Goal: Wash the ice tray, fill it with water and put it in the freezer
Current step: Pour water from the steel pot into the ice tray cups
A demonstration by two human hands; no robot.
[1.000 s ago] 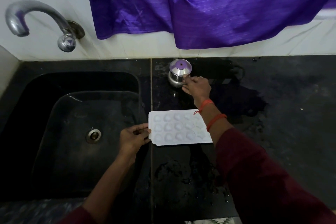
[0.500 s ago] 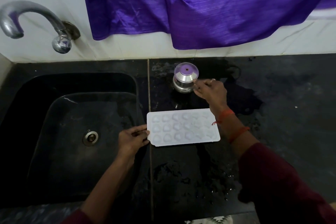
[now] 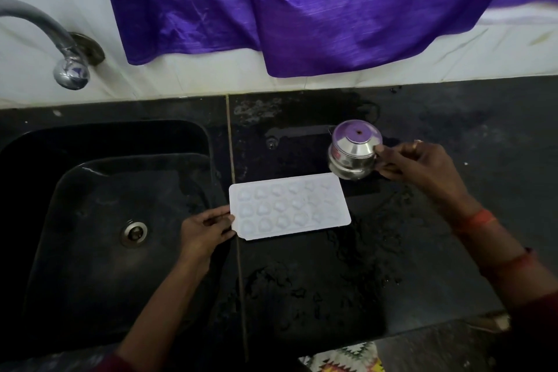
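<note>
The left hand (image 3: 208, 228) pinches the white plastic ice tray (image 3: 289, 210); the right hand (image 3: 421, 164) grips a steel cup (image 3: 354, 149). A hasty pour could overflow onto the wet black desk (image 3: 453, 136).

- The left hand (image 3: 205, 228) reaches forward from the near edge, forearm bare, fingers (image 3: 222, 217) curled and pinching something thin.
- The right hand (image 3: 422, 166) is extended farther, fingers closed in a grip, with orange threads around the wrist and a dark red sleeve.
</note>
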